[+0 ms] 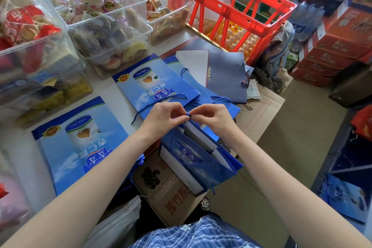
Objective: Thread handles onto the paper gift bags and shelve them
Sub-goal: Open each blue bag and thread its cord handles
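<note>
Centre frame: left hand (161,116) and right hand (211,116) both pinch blue cord (188,114) above the half-open gift bag (201,165). Risk: a loose knot could slip back through its hole.

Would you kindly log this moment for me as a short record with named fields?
left hand: left hand pinches the blue cord
right hand: right hand pinches the same cord from the other side
cord: blue cord bunched in a small knot or loop between both grips
bag in work: open blue gift bag below the hands, one handle already threaded
flat bags: blue printed bag on the left; further bags stacked beyond the hands
background: red crate above trays of eggs; clear snack tubs
</note>
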